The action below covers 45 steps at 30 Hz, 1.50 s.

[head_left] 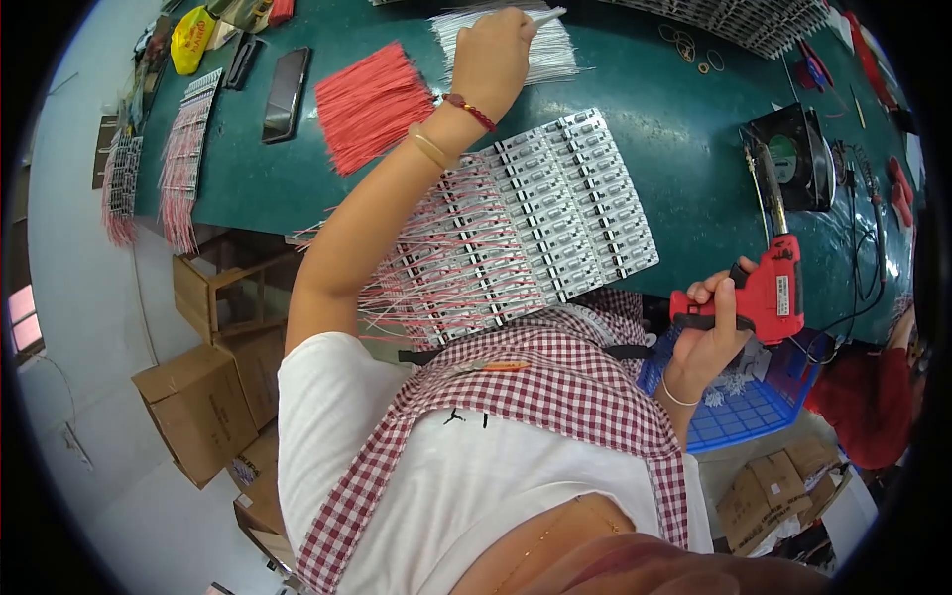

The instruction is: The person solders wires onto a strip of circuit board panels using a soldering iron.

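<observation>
My left hand (493, 52) reaches to the far side of the table, its fingers closed on a few white wires above a pile of white wires (551, 58). Beside that pile lies a bundle of red wires (362, 111). My right hand (706, 335) grips the handle of a red soldering gun (783, 297), its metal barrel pointing away from me. Between my arms, at the table's near edge, sits a panel of small circuit boards (570, 213). Red and pale wires stick out from its left columns; the right columns show no wires. My left forearm hides part of the panel.
A small black fan-like unit (788, 159) stands at the right, with cables near it. On the left are a phone (286, 94) and wired panels (188, 159). A blue basket (739, 421) sits below the table's right edge. Another person's red sleeve (863, 407) shows at right.
</observation>
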Tool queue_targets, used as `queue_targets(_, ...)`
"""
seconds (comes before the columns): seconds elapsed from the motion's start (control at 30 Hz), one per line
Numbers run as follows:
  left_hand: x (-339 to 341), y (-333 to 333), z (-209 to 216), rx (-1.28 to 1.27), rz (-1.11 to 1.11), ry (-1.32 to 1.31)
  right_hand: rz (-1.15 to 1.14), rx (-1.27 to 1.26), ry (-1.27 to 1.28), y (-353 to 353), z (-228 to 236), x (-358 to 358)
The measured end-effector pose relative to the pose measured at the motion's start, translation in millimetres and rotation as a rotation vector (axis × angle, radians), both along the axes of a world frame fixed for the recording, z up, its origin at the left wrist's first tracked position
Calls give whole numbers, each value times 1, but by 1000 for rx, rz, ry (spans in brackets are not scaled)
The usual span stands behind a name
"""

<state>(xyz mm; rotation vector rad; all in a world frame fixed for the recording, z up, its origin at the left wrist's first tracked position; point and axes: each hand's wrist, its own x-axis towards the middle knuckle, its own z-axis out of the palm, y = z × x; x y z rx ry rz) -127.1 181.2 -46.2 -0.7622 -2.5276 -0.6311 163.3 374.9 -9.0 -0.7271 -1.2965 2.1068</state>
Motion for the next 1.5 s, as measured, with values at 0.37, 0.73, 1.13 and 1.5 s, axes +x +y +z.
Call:
queue_targets(0.37,53,4,2,1073,-161,-357,71,-88,-39,-5,-5,-1)
queue_targets(0.73,77,-5,12,958,-219,-344,65,-85,-36,-8,-4,-6)
queue_targets(1.13,73,-39,67,797,-211,-635,157,-53,-32,-1,0,4)
queue_targets(1.5,80,-51,26,-169,-325,-156,398,-18,-179,-13,-4,-1)
